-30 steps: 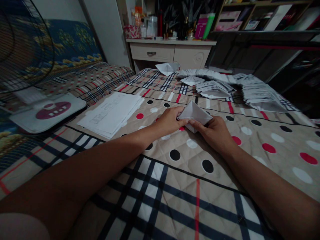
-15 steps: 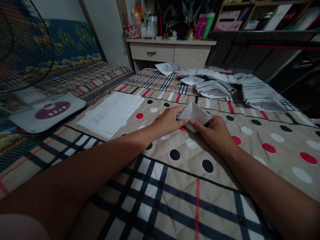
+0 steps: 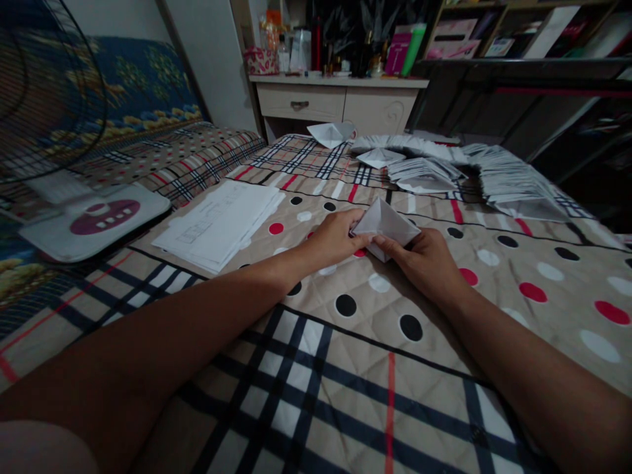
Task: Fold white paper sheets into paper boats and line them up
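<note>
A folded white paper piece (image 3: 382, 222), pointed at the top and at its sides, is held just above the bedspread (image 3: 316, 349). My left hand (image 3: 343, 232) grips its left side, the thumb along the lower edge. On the opposite side, my right hand (image 3: 422, 258) pinches it with the thumb pressed on the front; most of the fingers on both hands are hidden behind the paper. Beyond it lie a stack of folded papers (image 3: 424, 176) and a longer row of them (image 3: 516, 184). To the left rests a pile of flat printed sheets (image 3: 222, 220).
A fan (image 3: 93, 217) stands at the left on its white base. Single folded papers (image 3: 330, 134) (image 3: 380, 157) lie toward the far edge of the bed. Behind the bed is a white dresser (image 3: 301, 104) crowded with bottles and boxes, with shelves (image 3: 474, 39) at the right.
Both hands keep the same grip on the folded paper. The whole view has shifted very slightly; nothing else has visibly moved.
</note>
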Demonstrator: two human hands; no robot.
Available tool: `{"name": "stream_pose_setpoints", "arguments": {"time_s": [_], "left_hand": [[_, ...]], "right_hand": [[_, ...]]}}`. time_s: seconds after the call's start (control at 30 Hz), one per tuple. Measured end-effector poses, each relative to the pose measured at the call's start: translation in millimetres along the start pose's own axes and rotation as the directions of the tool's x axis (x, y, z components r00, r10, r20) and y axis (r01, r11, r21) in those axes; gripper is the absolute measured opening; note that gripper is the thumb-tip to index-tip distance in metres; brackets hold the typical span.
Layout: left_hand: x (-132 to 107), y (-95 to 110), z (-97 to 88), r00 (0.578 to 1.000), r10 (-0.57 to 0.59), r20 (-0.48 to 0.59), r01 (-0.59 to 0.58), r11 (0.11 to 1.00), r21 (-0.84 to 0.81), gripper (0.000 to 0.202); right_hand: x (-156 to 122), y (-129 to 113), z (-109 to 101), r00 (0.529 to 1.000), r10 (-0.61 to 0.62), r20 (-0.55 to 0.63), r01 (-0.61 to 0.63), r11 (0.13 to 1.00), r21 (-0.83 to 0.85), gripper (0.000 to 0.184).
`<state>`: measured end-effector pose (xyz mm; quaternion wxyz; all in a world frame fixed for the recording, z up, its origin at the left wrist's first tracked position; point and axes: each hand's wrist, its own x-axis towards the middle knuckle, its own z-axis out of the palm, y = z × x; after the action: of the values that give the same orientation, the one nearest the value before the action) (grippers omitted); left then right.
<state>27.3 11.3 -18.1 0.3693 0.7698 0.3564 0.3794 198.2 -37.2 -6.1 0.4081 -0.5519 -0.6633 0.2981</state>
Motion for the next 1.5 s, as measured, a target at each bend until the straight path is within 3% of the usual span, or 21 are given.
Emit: {"name": "stream_pose_setpoints", "arguments": {"time_s": [1.5], "left_hand": [[0.4,0.6,0.0,1.000,0.021,-0.012,-0.020,1.000,0.022,0.017]], "right_hand": [[-1.0,-2.6,-0.3,1.000,0.001,-0.008,-0.001,1.000,-0.028,0.033]]}}
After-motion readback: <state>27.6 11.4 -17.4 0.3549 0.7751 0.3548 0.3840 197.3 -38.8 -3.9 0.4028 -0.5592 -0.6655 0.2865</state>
